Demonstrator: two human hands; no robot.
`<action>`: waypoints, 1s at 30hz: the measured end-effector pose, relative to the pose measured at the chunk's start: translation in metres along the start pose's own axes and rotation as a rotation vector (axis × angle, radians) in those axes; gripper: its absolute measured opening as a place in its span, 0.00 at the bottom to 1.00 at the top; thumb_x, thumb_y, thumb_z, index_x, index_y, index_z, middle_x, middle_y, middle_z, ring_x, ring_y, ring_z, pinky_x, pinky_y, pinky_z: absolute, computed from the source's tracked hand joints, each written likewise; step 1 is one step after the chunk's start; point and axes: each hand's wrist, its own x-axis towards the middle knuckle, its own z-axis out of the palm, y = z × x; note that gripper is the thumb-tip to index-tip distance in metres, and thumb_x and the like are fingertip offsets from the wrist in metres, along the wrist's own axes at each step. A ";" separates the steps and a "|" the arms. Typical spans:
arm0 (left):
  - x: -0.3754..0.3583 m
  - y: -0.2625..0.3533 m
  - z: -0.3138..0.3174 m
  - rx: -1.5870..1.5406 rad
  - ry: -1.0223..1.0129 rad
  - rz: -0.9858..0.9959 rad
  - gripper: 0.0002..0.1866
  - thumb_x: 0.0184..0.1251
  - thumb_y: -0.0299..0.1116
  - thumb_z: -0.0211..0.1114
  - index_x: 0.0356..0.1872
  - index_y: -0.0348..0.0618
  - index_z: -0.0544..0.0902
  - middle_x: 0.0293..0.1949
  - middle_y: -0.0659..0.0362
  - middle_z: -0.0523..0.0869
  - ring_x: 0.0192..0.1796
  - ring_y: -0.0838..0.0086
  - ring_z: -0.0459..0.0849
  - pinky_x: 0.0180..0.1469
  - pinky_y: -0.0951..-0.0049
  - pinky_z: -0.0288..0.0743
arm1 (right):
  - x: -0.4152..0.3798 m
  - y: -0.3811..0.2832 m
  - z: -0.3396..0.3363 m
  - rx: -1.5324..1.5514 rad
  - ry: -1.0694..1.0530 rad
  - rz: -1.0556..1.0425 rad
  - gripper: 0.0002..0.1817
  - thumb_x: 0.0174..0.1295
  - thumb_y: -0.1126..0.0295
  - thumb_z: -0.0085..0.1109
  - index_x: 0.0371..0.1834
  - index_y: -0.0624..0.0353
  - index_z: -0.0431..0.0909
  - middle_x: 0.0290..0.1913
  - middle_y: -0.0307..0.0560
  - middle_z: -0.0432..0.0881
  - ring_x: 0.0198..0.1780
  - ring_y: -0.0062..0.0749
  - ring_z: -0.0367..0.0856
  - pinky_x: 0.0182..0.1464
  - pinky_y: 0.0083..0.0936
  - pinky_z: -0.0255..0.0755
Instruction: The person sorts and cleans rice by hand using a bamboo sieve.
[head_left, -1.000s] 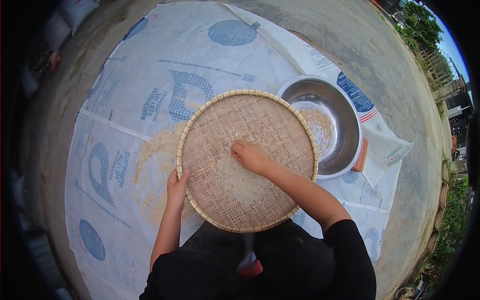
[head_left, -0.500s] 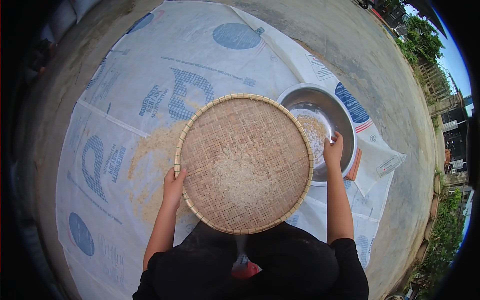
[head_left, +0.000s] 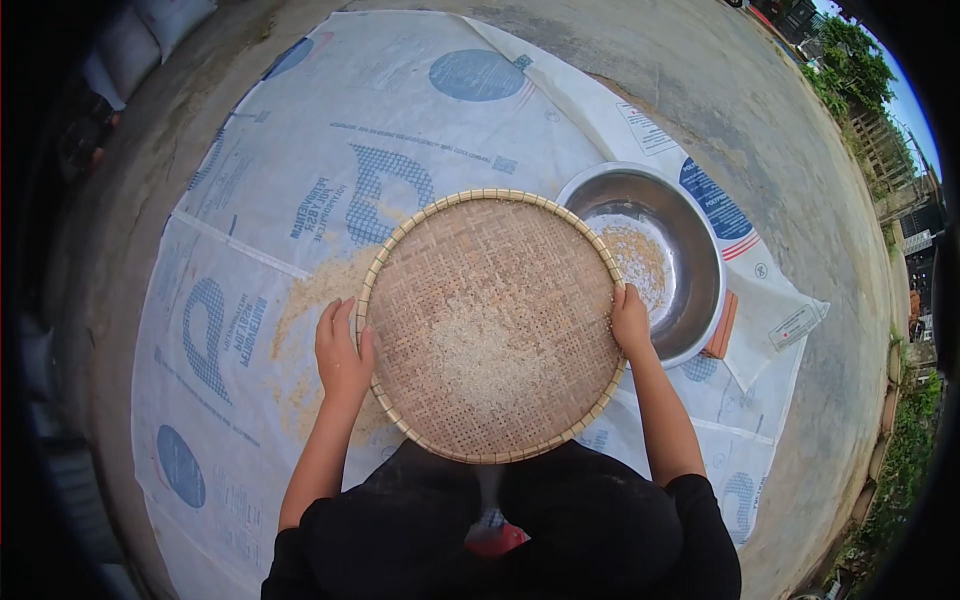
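Round woven bamboo tray (head_left: 492,325) held level over the lap, both hands on the rim. Left hand (head_left: 342,357) clamped on the left edge, thumb over the rim onto the weave, fingers outside and partly spread. Right hand (head_left: 630,322) gripping the right edge, thumb side on the inner face, fingers wrapped under and out of sight. Loose pale rice grains (head_left: 490,350) piled in the tray, centre to slightly low of centre; rest of the weave nearly bare. Steel basin (head_left: 700,270) just beside the tray to the right, partly tucked under the tray's rim in this view; thin layer of grain (head_left: 640,255) on its bottom. Small reddish brick-like block (head_left: 722,328) at the basin's right side, touching or nearly so, can't tell which. Everything sitting on white printed sack sheeting (head_left: 300,160) spread over a concrete floor (head_left: 760,110). Scatter of husk or chaff (head_left: 305,320) on the sheeting left of the tray, running under the left hand and forearm. Black sleeves and dark clothing at bottom of frame; something red (head_left: 497,540) between the knees, unclear what.
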 end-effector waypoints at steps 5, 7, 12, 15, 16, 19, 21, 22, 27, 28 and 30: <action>0.034 0.034 0.019 -0.366 -0.632 -0.189 0.10 0.57 0.29 0.61 0.39 0.39 0.78 0.39 0.53 0.81 0.48 0.61 0.77 0.48 0.65 0.72 | -0.001 0.001 0.000 0.005 -0.008 0.009 0.19 0.68 0.56 0.37 0.39 0.63 0.68 0.33 0.69 0.78 0.38 0.65 0.76 0.40 0.52 0.67; 0.035 0.037 0.044 -0.164 -0.667 0.142 0.06 0.55 0.28 0.62 0.33 0.40 0.78 0.37 0.55 0.81 0.46 0.61 0.77 0.46 0.64 0.72 | -0.002 0.003 0.001 0.030 -0.004 0.004 0.19 0.68 0.56 0.37 0.39 0.63 0.68 0.33 0.69 0.78 0.38 0.65 0.76 0.40 0.52 0.67; 0.032 0.044 0.060 -0.168 -0.728 0.167 0.04 0.54 0.28 0.62 0.29 0.40 0.77 0.33 0.55 0.80 0.43 0.59 0.77 0.44 0.63 0.72 | -0.001 0.006 0.002 0.041 -0.025 0.034 0.18 0.67 0.56 0.38 0.39 0.63 0.68 0.33 0.69 0.78 0.38 0.65 0.76 0.40 0.52 0.67; 0.033 0.044 0.064 -0.135 -0.727 0.142 0.04 0.54 0.28 0.62 0.28 0.40 0.77 0.33 0.54 0.80 0.42 0.59 0.77 0.43 0.63 0.72 | 0.002 0.010 0.005 0.060 -0.025 0.031 0.18 0.67 0.57 0.38 0.39 0.63 0.67 0.33 0.69 0.78 0.38 0.65 0.76 0.40 0.52 0.67; 0.033 0.046 0.065 -0.129 -0.732 0.110 0.05 0.53 0.29 0.62 0.28 0.40 0.77 0.33 0.54 0.80 0.42 0.60 0.77 0.43 0.63 0.72 | 0.001 0.010 0.005 0.070 -0.034 0.034 0.18 0.67 0.57 0.39 0.39 0.63 0.67 0.32 0.69 0.78 0.38 0.65 0.76 0.40 0.52 0.67; 0.033 0.050 0.069 -0.097 -0.725 0.077 0.05 0.53 0.28 0.64 0.29 0.40 0.77 0.32 0.54 0.79 0.39 0.61 0.78 0.39 0.65 0.72 | 0.000 0.006 0.001 0.083 -0.037 0.035 0.17 0.67 0.57 0.39 0.39 0.63 0.67 0.32 0.69 0.78 0.38 0.65 0.76 0.40 0.52 0.67; 0.034 0.054 0.069 -0.073 -0.752 0.048 0.05 0.54 0.28 0.63 0.29 0.40 0.77 0.32 0.54 0.80 0.38 0.61 0.78 0.39 0.65 0.72 | -0.001 0.004 -0.001 0.088 -0.032 0.035 0.17 0.68 0.58 0.39 0.39 0.63 0.67 0.32 0.68 0.78 0.38 0.64 0.76 0.40 0.52 0.67; 0.035 0.056 0.068 -0.048 -0.776 0.013 0.05 0.54 0.29 0.63 0.29 0.40 0.77 0.33 0.53 0.80 0.38 0.61 0.79 0.39 0.64 0.72 | -0.001 0.003 -0.002 0.080 -0.042 0.040 0.17 0.67 0.58 0.39 0.39 0.62 0.67 0.32 0.68 0.78 0.38 0.64 0.76 0.40 0.52 0.68; 0.035 0.055 0.069 0.020 -0.826 0.033 0.06 0.56 0.31 0.62 0.30 0.40 0.77 0.33 0.52 0.80 0.38 0.59 0.79 0.40 0.64 0.72 | -0.002 0.001 -0.003 0.095 -0.045 0.036 0.16 0.67 0.58 0.39 0.39 0.62 0.67 0.32 0.67 0.78 0.37 0.64 0.76 0.39 0.52 0.68; 0.036 0.056 0.069 0.036 -0.836 0.045 0.06 0.56 0.31 0.62 0.30 0.40 0.77 0.33 0.52 0.80 0.39 0.59 0.79 0.40 0.63 0.72 | -0.002 0.000 -0.004 0.089 -0.048 0.039 0.16 0.67 0.58 0.39 0.39 0.62 0.67 0.32 0.67 0.78 0.37 0.64 0.77 0.39 0.52 0.68; 0.037 0.054 0.071 0.032 -0.852 0.059 0.06 0.56 0.31 0.62 0.31 0.40 0.77 0.33 0.52 0.80 0.38 0.59 0.79 0.40 0.63 0.72 | -0.001 0.000 -0.004 0.084 -0.048 0.046 0.16 0.67 0.58 0.40 0.39 0.63 0.67 0.32 0.67 0.78 0.37 0.63 0.77 0.39 0.52 0.68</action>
